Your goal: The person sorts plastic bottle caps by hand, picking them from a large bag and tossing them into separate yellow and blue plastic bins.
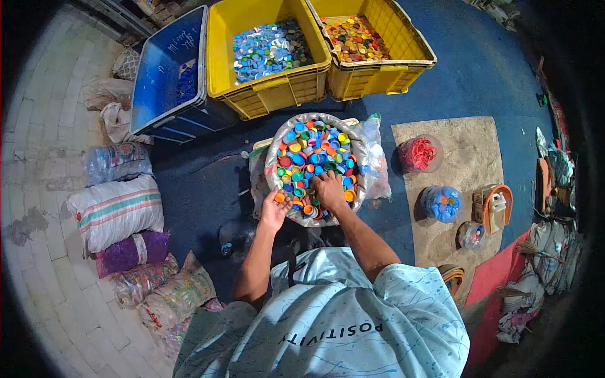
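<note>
Orange cap (279,198) — held in left fingers (287,206).

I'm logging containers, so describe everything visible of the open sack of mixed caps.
The sack stands open at the centre, its grey, plastic-looking rim rolled into a creased ring. Multicoloured caps fill the visible opening; the lower sides are mostly hidden. The right hand reaches among the caps; the left hand holds an orange cap beside the near left rim.
</note>
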{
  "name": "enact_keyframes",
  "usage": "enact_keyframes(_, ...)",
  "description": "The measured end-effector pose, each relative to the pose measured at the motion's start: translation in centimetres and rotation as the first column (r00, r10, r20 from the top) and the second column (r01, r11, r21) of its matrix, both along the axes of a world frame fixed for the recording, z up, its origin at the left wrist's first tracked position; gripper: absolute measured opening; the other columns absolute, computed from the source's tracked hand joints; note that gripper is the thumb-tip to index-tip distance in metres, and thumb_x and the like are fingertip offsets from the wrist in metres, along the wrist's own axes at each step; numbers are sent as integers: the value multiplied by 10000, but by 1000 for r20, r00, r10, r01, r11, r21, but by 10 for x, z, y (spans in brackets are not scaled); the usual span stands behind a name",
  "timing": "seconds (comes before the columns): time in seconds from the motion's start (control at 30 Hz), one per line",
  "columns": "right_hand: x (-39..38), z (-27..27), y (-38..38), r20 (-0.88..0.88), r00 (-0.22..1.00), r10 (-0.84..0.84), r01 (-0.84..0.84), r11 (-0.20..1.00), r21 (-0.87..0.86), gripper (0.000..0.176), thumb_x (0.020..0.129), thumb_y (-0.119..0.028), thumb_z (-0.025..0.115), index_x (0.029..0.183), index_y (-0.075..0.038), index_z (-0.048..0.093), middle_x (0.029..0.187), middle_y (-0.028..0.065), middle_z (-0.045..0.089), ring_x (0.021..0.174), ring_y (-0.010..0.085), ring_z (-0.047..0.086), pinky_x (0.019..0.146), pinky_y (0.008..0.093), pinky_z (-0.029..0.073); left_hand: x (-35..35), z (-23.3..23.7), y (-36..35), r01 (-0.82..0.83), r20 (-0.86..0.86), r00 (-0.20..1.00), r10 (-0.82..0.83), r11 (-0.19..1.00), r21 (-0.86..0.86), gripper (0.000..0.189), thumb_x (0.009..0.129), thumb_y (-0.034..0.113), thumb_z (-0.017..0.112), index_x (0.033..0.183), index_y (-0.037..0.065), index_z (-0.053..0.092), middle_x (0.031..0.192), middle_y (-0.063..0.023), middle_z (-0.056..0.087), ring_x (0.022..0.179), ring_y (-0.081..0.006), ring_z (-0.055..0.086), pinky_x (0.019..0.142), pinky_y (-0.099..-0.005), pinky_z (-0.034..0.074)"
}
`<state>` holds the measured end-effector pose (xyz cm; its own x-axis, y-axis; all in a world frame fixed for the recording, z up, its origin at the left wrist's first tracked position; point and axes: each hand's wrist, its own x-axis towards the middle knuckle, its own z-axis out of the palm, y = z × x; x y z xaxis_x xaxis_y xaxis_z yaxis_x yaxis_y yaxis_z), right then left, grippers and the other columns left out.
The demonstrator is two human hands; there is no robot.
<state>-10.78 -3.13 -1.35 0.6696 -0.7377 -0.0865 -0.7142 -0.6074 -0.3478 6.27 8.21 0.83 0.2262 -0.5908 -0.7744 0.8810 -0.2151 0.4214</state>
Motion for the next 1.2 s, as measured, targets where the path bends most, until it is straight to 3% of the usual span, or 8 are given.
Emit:
enact_keyframes(0.2,-8,-10,-2,49,999,-15,13,999,44,189,763,-153,568,936,-114,635,957,93,612,931,261,566,780,401,445,5,-2,-13,-17,-17,1000,17,999,35,216,850,254,645,768,97,520,672,2,516,605,-110,499,566,-264,435)
enact_keyframes(0.27,-15,-11,-1,213,972,-100,74,989,127,179,776,-145,598,940,-89,639,905,128,609,849,299,584,727,422,462,6,0,-25,117,327,928,-177,974,193,199,837,262,658,836,82,575,693,-4,552,618,-111,507,594,-264,426)
enact_keyframes(0.43,-35,9,15,462,730,-503,311,847,431,264,732,-67,687,980,-12,614,850,191,599,760,338,605,674,411,486,12,-3,-64,189,885,357,-298,951,244,207,775,123,699,910,3,598,804,-78,660,753,-196,632,673,-312,468)
enact_keyframes(0.47,-42,5,17,465,762,-451,315,885,343,305,732,-63,692,1023,-10,617,853,192,599,741,329,607,660,397,487,17,-1,-71,176,861,129,-493,865,469,209,752,55,675,937,5,593,850,-131,666,811,-273,654,730,-367,479)
enact_keyframes(0.6,-58,1,30,388,776,-496,341,849,405,294,758,-56,657,1047,-6,629,858,184,603,719,274,602,655,361,484,20,2,-96,191,878,-168,-447,859,474,265,756,75,656,996,15,560,927,-185,630,884,-361,616,767,-452,470)
enact_keyframes(0.9,-70,1,50,280,497,-821,562,550,618,216,805,-34,584,1013,10,619,765,102,644,695,183,628,644,306,506,15,6,-113,180,659,-160,-735,634,752,301,802,202,637,1026,20,552,984,-245,629,930,-418,608,780,-496,484)
enact_keyframes(1.0,-71,9,49,157,202,-967,353,221,909,210,831,7,527,1035,19,579,812,78,629,667,153,614,599,275,514,21,-4,-112,188,653,-150,-742,627,756,305,801,215,615,1062,59,588,1000,-205,641,928,-399,613,788,-490,480)
enact_keyframes(1.2,-89,14,44,-39,-35,-999,-106,-35,994,244,762,-9,459,993,-7,539,847,90,563,686,206,591,619,316,537,43,-60,-90,428,792,-19,-611,710,558,308,828,202,611,1097,52,588,939,-159,660,812,-312,645,666,-392,504)
